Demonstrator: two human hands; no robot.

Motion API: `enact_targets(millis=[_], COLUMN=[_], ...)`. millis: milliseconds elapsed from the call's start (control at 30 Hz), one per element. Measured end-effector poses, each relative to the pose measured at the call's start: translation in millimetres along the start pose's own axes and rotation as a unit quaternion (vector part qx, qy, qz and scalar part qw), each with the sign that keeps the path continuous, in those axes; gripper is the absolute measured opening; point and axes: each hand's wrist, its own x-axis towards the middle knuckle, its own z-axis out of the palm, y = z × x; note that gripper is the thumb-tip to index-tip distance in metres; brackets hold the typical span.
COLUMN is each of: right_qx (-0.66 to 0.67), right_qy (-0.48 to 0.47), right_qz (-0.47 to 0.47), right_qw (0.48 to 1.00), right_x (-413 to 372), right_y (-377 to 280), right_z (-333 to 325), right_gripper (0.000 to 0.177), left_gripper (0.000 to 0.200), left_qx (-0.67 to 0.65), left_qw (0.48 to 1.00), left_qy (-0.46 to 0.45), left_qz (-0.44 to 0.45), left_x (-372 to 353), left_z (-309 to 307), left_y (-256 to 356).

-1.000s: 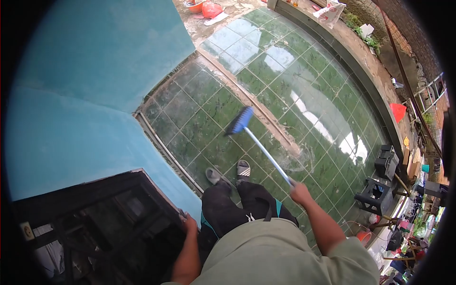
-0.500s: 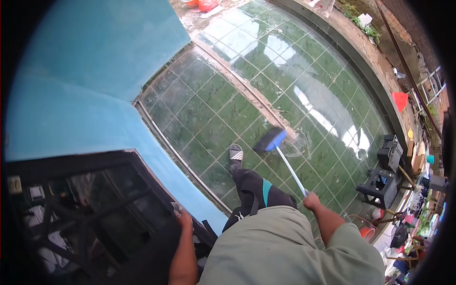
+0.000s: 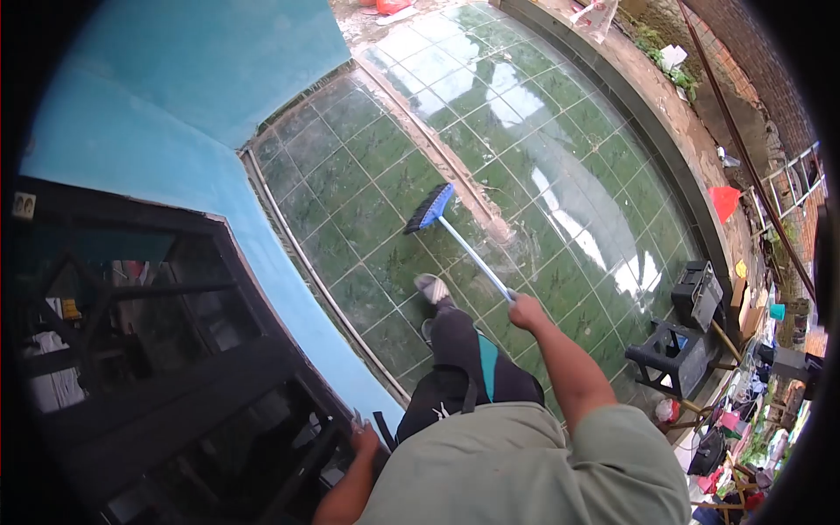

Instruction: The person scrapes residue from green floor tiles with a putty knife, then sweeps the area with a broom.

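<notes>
My right hand (image 3: pixel 527 311) is closed around the pale handle of a broom (image 3: pixel 475 260). The broom's blue head with dark bristles (image 3: pixel 429 208) rests on the green tiled floor (image 3: pixel 367 236), left of a strip of pale dirt (image 3: pixel 451 166). Low beside my body, my left hand (image 3: pixel 363 439) is near the dark window frame (image 3: pixel 315 385). Its fingers look closed on a small, light-coloured thing that I cannot make out. My foot in a striped slipper (image 3: pixel 430 287) stands just below the broom head.
A light blue wall (image 3: pixel 201 79) with a dark window runs along the left. At right, a black stool (image 3: pixel 674 354) and a black box (image 3: pixel 697 293) stand by the low ledge (image 3: pixel 647 127). Cluttered household items (image 3: pixel 744 429) lie beyond them.
The broom head has moved left and farther away from me, with my right hand moving the same way. My left hand has shifted lower and slightly right. My foot has turned.
</notes>
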Motion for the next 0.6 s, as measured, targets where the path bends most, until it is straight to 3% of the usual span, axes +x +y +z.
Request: enact_targets(millis=[67,133,200,233,267,300,400,467,533,600], right_qx=[0.002,-0.02,-0.048,-0.082,-0.031,-0.095,-0.081,-0.035,-0.048,-0.022], right_qy=[-0.046,-0.15,-0.114,-0.104,-0.138,-0.159,-0.095,-0.049,-0.093,-0.12], right_qz=[0.029,0.087,0.106,0.078,0.139,0.127,0.091,0.056,0.001,0.0], right_qw=[0.999,0.985,0.987,0.988,0.98,0.974,0.988,0.997,0.994,0.993], right_x=[13,6,-41,-64,-100,-114,-161,-173,-140,-95], right_y=[-2,11,67,107,101,131,156,170,178,178], right_z=[9,12,18,21,-14,-20,-54,-60,-57,-52], right_gripper=[0.046,0.043,0.039,0.039,0.038,0.039,0.042,0.043,0.046,0.044], left_gripper=[0.058,0.061,0.063,0.064,0.064,0.064,0.061,0.055,0.052,0.055], left_qx=[0.012,-0.105,-0.149,-0.133,-0.118,-0.105,-0.161,-0.161,-0.18,-0.168], left_qw=[1.0,0.987,0.977,0.978,0.978,0.977,0.971,0.974,0.975,0.978], left_qy=[0.016,0.105,0.151,0.163,0.174,0.188,0.173,0.157,0.103,0.093], left_qz=[0.002,0.067,-0.015,-0.009,-0.003,0.006,-0.03,-0.037,-0.083,-0.075], left_x=[-19,-1,4,6,11,10,-47,-63,-106,-131], left_z=[-23,-18,-18,-12,-2,8,27,66,97,148], left_y=[30,17,25,21,15,15,50,39,45,25])
